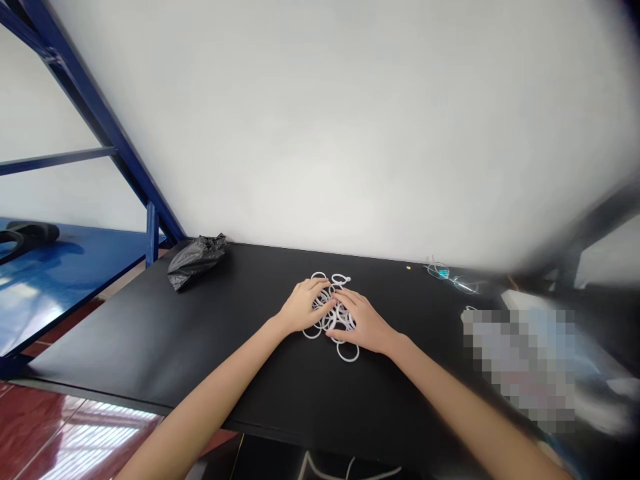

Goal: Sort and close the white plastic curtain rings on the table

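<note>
A loose heap of white rings (329,321), perhaps plastic or rubber, lies on the black table between my hands. My left hand (303,303) rests against the heap's left side, palm down, its fingers stretched over some rings. On the right side my right hand (363,320) also lies over the rings, thumb and fingers spread apart. The fingertips of both hands nearly meet above the heap. One ring (348,351) lies at the near edge and another ring (341,279) at the far edge. Rings under the palms are hidden.
A crumpled black plastic bag (197,260) lies at the table's back left. Eyeglasses (453,279) rest near the wall at the back right. A partly blurred package (520,367) occupies the right side. A blue metal frame (107,127) stands at the left.
</note>
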A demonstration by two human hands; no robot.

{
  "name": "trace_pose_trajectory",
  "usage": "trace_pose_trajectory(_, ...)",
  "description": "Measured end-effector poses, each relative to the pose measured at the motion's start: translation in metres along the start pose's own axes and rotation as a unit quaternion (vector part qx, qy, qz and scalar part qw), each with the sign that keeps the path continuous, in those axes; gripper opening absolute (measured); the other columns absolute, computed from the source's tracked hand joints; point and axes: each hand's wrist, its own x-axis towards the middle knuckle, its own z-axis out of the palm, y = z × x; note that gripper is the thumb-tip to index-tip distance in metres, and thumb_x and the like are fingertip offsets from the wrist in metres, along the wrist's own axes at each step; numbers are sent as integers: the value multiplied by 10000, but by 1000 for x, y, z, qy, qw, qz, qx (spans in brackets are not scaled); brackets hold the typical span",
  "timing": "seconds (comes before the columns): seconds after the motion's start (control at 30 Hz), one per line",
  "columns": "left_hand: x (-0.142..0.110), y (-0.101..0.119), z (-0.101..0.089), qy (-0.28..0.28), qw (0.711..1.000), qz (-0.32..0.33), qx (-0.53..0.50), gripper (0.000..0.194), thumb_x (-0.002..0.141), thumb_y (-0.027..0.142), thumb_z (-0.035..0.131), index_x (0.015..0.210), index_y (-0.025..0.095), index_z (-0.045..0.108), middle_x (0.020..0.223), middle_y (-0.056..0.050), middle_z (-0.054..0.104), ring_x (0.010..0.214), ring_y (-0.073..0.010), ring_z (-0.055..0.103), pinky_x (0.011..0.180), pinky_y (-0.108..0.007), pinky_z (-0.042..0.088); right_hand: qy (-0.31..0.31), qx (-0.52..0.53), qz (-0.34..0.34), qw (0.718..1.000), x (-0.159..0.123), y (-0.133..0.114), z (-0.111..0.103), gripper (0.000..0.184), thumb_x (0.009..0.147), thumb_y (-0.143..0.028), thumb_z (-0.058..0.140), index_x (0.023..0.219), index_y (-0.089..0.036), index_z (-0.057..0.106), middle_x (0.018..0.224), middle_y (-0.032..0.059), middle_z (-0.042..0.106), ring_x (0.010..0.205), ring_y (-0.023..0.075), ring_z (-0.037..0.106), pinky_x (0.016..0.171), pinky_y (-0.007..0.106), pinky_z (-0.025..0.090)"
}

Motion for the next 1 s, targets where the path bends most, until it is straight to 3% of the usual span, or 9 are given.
trace_pose_trajectory(0.2, 6, 36, 25, 0, 999, 3, -33, 404, 952, 446, 495, 1271, 205, 554, 1360, -109, 577, 1243, -281, 539, 1045, -477, 424, 29, 20, 41, 999, -40, 15, -16, 778, 777, -619, 674, 1424, -249, 448, 1497, 130, 434, 1401, 344, 380, 1136, 550, 363)
trace_pose_trajectory(0.3, 13, 46, 29, 17, 996, -22, -83, 382, 952, 444, 503, 1252, 214, 555, 1284, -92, 624, 1190, -272, 569, 1042, -473, 428, 59, 38, 58, 996, -51, 26, -20, 821, 780, -607, 680, 1463, -267, 376, 1540, 119, 362, 1426, 325, 344, 1160, 534, 339)
trace_pose_trajectory(0.4, 20, 43, 24, 38, 991, -57, -112, 348, 990, 422, 431, 1224, 202, 566, 1226, -86, 652, 1148, -236, 592, 1033, -421, 448, 78, 55, 75, 993, -49, 34, -23, 888, 785, -618, 671, 1512, -302, 272, 1610, 97, 232, 1468, 326, 266, 1166, 543, 324)
trace_pose_trajectory(0.53, 19, 27, 17, 14, 991, -70, -114, 397, 972, 463, 465, 1266, 217, 567, 1375, -89, 577, 1308, -253, 495, 1123, -442, 371, 47, 47, 70, 995, -27, 38, -27, 833, 859, -627, 573, 1542, -317, 213, 1646, 80, 150, 1496, 340, 193, 1164, 583, 287)
trace_pose_trajectory(0.6, 15, 21, 17, -21, 992, -66, -103, 454, 964, 490, 470, 1319, 215, 539, 1467, -94, 499, 1385, -273, 419, 1173, -493, 290, 25, 36, 47, 998, -15, 39, -27, 803, 860, -623, 578, 1527, -286, 282, 1632, 91, 210, 1494, 345, 202, 1175, 595, 250)
trace_pose_trajectory(0.7, 11, 17, 17, -46, 991, -58, -107, 470, 969, 480, 459, 1345, 205, 523, 1495, -93, 469, 1411, -276, 388, 1197, -508, 236, 30, 51, 17, 998, -7, 39, -27, 705, 853, -584, 620, 1455, -274, 426, 1527, 93, 433, 1448, 336, 321, 1159, 586, 300)
trace_pose_trajectory(0.87, 15, 15, -5, -21, 971, -138, -195, 400, 980, 379, 394, 1305, 201, 545, 1348, -82, 596, 1254, -249, 546, 1078, -412, 428, 108, 101, 10, 989, -16, 38, -26, 604, 847, -500, 670, 1383, -270, 512, 1410, 92, 560, 1358, 315, 462, 1110, 546, 407)
trace_pose_trajectory(1.0, 12, 13, -30, -70, 977, -157, -126, 417, 870, 308, 495, 1269, 200, 551, 1274, -84, 581, 1215, -278, 525, 1042, -450, 448, 182, 132, 1, 974, -22, 33, -28, 457, 880, -438, 648, 1292, -255, 579, 1317, 96, 626, 1248, 287, 567, 1060, 506, 465)
